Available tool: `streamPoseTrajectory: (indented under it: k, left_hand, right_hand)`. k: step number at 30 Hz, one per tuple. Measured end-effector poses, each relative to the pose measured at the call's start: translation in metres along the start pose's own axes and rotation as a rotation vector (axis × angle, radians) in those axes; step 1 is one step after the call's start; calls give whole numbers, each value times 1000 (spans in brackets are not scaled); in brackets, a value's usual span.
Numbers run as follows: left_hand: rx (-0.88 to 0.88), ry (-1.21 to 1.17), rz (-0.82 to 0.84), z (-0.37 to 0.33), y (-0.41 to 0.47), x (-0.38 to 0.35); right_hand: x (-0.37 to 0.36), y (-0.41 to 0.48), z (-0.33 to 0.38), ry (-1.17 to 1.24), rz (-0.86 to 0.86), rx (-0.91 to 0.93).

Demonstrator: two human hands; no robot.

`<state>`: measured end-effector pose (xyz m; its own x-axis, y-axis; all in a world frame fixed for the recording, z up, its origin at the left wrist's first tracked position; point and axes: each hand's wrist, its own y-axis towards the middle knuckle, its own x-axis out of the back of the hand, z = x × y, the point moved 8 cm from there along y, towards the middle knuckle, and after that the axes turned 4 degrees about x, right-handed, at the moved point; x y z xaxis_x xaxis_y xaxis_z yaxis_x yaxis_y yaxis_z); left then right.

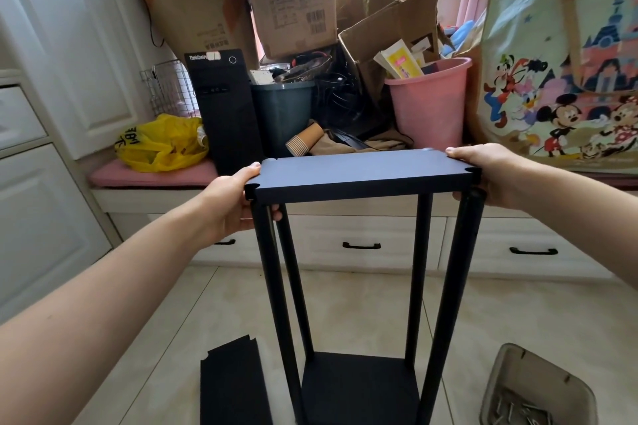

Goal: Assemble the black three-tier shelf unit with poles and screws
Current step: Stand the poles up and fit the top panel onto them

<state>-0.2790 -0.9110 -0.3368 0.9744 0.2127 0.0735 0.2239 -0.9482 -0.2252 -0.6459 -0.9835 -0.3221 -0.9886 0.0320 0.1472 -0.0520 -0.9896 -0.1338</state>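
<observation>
Top shelf board sat level on four upright black poles, held at both short ends. Left hand gripped the board's left edge near the front corner, thumb flat on top, fingers curled under beside the front-left pole. Right hand gripped the right edge, thumb on top near the far corner, fingers wrapped below just behind the front-right pole. So both hands were clamped on the same board, one each side, with the board between them. Back-left pole and back-right pole ran down to the bottom board, which lay flat on the tiled floor. Could not tell if the poles were fully seated in the corner notches. A spare board lay on the floor just left of the frame, not touching it. A grey tray stood on the floor to the right, well apart from the frame, with metal screws inside. Behind it all, a counter with a pink cushion carried cardboard boxes, a black computer tower, a pink bucket and a yellow bag.
</observation>
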Motion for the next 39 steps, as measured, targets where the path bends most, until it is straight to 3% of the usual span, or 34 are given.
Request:
streamPoseTrajectory:
  k: [15, 22, 27, 32, 39]
  left_hand:
    - [-12, 193, -90, -8, 7, 7]
    - [17, 232, -49, -13, 9, 9]
    - [23, 215, -15, -10, 11, 7]
    - [30, 138, 134, -3, 4, 4]
    - [-7, 66, 103, -9, -4, 2]
  right_hand:
    - [3, 0, 1, 64, -25, -42]
    - [1, 2, 3, 47, -53, -31]
    - [2, 2, 3, 13, -68, -41]
    - [1, 1, 1, -7, -31, -32]
    - [1, -1, 5, 27, -51, -5]
